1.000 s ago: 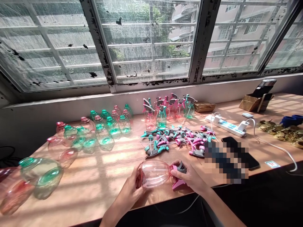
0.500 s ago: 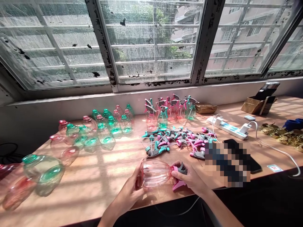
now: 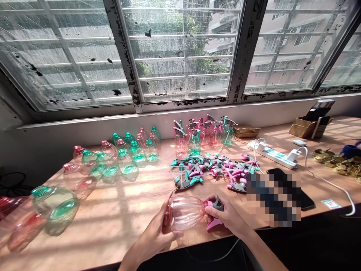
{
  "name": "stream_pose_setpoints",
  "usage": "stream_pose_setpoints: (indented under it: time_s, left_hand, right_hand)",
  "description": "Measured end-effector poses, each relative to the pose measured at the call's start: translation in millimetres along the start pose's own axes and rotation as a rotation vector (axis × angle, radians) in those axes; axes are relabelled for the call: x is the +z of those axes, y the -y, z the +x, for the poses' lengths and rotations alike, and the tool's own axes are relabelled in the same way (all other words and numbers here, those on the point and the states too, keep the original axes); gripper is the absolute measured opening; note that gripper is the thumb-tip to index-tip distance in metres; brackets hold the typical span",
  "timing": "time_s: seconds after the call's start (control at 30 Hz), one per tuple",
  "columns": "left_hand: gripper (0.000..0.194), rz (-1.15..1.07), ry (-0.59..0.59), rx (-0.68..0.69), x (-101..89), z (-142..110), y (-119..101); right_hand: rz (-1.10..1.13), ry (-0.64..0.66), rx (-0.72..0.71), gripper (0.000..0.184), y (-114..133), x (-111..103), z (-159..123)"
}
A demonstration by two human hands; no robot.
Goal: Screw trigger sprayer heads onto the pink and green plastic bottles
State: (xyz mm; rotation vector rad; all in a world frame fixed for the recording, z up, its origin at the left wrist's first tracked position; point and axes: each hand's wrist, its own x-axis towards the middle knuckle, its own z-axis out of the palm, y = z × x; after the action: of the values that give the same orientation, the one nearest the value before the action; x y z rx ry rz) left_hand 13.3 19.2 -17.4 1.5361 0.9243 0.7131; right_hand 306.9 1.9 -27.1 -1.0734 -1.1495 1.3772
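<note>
A clear pink bottle (image 3: 186, 213) lies on its side in the air over the table's front edge, its neck toward the right. My left hand (image 3: 158, 229) is closed around its base, the thumb below and the fingers behind. At the neck, my right hand (image 3: 225, 216) grips a pink and grey spray head (image 3: 216, 223), whose collar sits against the bottle's mouth. How far the collar is threaded on, I cannot tell. Just beyond the bottle is a pile of loose pink, teal and grey spray heads (image 3: 207, 167).
Open green and pink bottles (image 3: 128, 167) stand in rows at left. Behind the pile are several bottles with spray heads (image 3: 194, 141). At right lie a white power strip (image 3: 272, 154), a cable, a black phone (image 3: 307, 201), gold metal pieces (image 3: 328, 156) and a cardboard box (image 3: 300, 128).
The view has shifted slightly, so the scene sits a little lower. Both hands keep hold of the bottle and spray head; the left fingers have moved slightly around the base.
</note>
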Motion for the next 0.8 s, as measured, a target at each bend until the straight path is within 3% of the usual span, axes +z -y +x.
stream_pose_setpoints:
  time_s: [0.27,0.37,0.63,0.8]
  left_hand:
    - [0.119,-0.045,-0.002,-0.03,3.8,-1,-13]
    - [0.112,-0.048,0.004,-0.024,4.4,-2,-17]
    - [0.1,-0.012,-0.002,-0.001,-1.0,0,5]
    - [0.118,-0.03,-0.007,-0.011,-0.5,0,1]
  right_hand:
    - [-0.007,0.03,0.001,0.048,-1,0,0]
    - [0.015,0.045,0.013,0.047,0,1,0]
    - [0.008,0.028,0.002,0.044,-3,0,-1]
    - [-0.019,0.034,0.007,0.045,0,-1,-1]
